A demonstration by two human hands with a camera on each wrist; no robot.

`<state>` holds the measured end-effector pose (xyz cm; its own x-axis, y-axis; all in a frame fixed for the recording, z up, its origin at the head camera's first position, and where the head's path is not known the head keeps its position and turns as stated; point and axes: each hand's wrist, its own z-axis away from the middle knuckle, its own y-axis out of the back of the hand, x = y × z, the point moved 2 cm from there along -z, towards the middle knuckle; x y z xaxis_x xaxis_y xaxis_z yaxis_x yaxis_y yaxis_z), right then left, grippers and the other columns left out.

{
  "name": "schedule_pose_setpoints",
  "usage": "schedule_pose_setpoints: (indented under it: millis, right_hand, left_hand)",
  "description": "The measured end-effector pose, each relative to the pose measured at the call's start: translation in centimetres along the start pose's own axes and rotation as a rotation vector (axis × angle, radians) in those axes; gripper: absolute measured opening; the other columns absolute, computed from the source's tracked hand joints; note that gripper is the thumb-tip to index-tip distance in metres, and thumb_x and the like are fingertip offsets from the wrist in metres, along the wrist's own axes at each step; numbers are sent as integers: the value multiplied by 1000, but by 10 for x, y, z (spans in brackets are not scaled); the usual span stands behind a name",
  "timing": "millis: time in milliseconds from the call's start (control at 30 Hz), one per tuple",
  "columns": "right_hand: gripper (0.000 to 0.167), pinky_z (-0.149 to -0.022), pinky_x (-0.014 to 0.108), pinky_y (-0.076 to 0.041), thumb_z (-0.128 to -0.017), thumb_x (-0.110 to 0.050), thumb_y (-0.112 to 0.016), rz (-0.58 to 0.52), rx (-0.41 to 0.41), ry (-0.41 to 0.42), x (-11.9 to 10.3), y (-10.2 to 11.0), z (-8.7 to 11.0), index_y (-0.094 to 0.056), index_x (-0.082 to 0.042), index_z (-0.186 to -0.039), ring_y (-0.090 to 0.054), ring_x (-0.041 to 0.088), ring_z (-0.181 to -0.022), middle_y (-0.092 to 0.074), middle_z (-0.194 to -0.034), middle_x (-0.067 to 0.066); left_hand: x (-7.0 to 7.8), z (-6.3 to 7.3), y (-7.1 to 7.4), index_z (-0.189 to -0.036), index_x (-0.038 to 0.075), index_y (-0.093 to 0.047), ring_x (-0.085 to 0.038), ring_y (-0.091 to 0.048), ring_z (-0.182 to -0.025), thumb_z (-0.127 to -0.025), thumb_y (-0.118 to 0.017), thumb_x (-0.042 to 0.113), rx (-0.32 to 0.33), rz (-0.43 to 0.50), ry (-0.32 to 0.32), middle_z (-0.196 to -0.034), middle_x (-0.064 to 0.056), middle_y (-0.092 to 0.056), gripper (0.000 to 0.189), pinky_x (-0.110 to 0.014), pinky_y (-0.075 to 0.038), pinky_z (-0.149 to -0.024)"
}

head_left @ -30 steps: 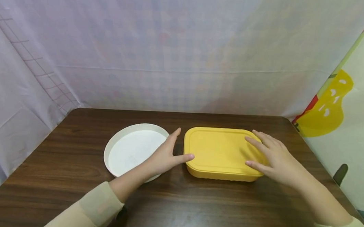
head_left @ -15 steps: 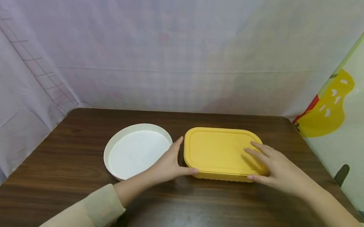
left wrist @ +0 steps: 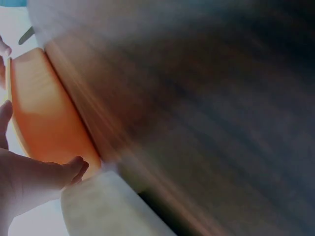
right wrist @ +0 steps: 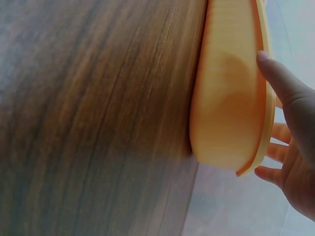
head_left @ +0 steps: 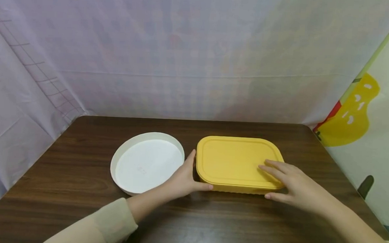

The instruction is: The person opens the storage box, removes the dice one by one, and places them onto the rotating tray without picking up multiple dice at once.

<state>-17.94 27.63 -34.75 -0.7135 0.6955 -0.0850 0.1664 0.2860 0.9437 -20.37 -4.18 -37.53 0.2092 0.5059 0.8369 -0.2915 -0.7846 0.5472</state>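
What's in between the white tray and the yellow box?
In the head view, the left hand lies between the tray and the box, with bare table beyond it.

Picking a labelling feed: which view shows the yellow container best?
Head: nearly all of the yellow container shows, top and front side. Left wrist: its side, partly behind the left hand. Right wrist: side and top edge, cut off at the frame.

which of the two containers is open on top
The round white dish, left of the yellow box; its inside shows, while a lid covers the box.
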Motion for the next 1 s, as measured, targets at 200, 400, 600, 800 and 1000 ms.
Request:
schedule_pose_setpoints:
  millis: [200,400,600,800,1000]
  right_hand:
    - [68,-90,53,-38,-75,-30,-81,30,39,50,1,0,1,-54,-12,-135,-51,32,-116,-54,-129,15]
    - [65,-91,50,-38,-76,-27,-81,30,38,59,2,-1,2,-55,-14,-135,-50,33,-117,-55,-131,15]
    - [62,-102,35,-32,-77,-24,-80,29,37,78,3,0,3,-57,-14,-133,-50,33,-118,-54,-132,15]
    - [52,-101,34,-34,-85,-31,-73,36,52,131,4,-2,3,-58,-14,-132,-50,34,-117,-54,-132,16]
    - [47,-107,22,-21,-96,-44,-53,31,96,197,4,-4,2,-59,-12,-129,-52,35,-114,-55,-130,16]
  left_hand:
    - [-4,0,-3,-152,0,-3,-30,-36,-134,-70,-86,35,-12,24,17,-154,-19,-18,122,-43,-29,-107]
    - [-7,-2,-4,-153,3,-5,-29,-43,-129,-71,-86,35,-25,38,-12,-153,-16,-26,119,-43,-34,-103]
    - [-9,-4,-4,-152,0,-7,-31,-48,-124,-72,-86,33,-29,76,-28,-150,-18,-31,117,-41,-40,-98]
    - [-9,-4,-4,-152,1,-7,-32,-47,-125,-73,-85,31,-29,90,-32,-150,-19,-30,115,-41,-40,-98]
    - [-10,-3,-4,-152,2,-7,-32,-48,-124,-73,-85,32,-32,92,-27,-151,-18,-30,115,-41,-41,-98]
